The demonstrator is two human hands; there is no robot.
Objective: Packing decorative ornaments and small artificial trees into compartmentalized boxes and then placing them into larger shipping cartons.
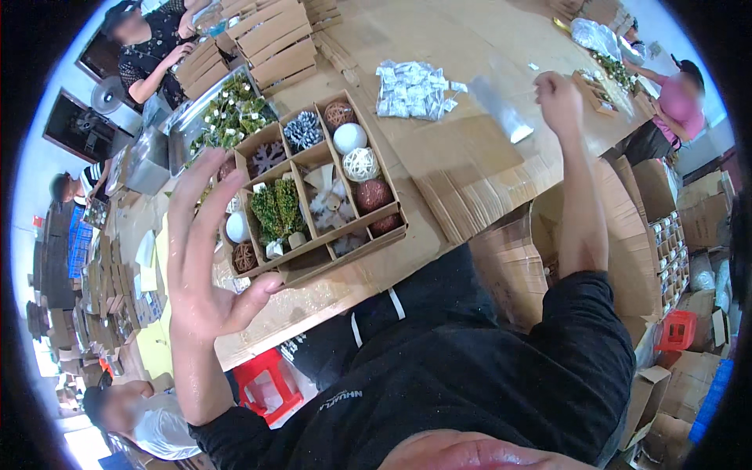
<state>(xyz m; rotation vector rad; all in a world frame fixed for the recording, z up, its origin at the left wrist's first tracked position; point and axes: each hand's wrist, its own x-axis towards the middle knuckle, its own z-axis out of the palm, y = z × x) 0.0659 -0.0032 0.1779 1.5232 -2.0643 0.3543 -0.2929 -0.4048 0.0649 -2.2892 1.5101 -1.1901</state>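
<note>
A divided cardboard box (307,262) sits at the table's near edge, filled with ornaments. In it are a frosted pinecone (303,131), a brown snowflake (268,157), green bushy ornaments (276,209), a pale star (329,204), a white ball (350,139), a woven white ball (361,164) and brown balls. My left hand (205,258) is open at the box's left side, fingers spread, hiding part of it. Raised over the table at right, my right hand (558,106) has its fingers curled; anything inside is hidden. Left of it shows a blurred translucent packet (501,110).
White packets (415,90) lie beyond the box. Flattened cardboard (478,168) covers the table at right. A tray of green sprigs (235,113) and stacked dividers (274,43) stand far left. An open carton (513,247) and a red stool (270,384) are below. Several people work around.
</note>
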